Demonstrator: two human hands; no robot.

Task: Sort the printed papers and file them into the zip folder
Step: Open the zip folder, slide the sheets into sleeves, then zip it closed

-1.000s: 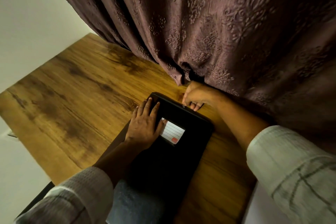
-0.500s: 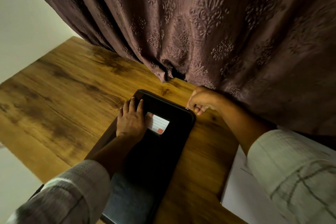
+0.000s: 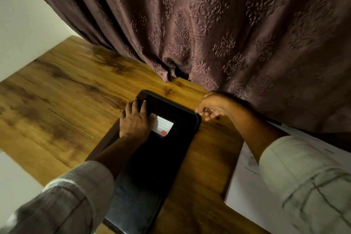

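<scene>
A black zip folder (image 3: pixel 171 150) lies closed on the wooden table, with a white lined label (image 3: pixel 163 125) on its cover. My left hand (image 3: pixel 133 119) rests flat on the folder's far left part, fingers straight. My right hand (image 3: pixel 210 105) pinches the small metal zip pull at the folder's far right corner. White printed papers (image 3: pixel 245 190) lie on the table to the right, partly hidden under my right sleeve.
A brown patterned curtain (image 3: pixel 209 24) hangs over the table's far edge, just behind my right hand. The wooden table (image 3: pixel 57 100) stretches out to the left of the folder. A pale wall sits at the upper left.
My right hand has drawn the zip pull along the folder's far edge to the right corner. The left hand has stayed on the cover. The view has shifted, bringing the papers into sight.
</scene>
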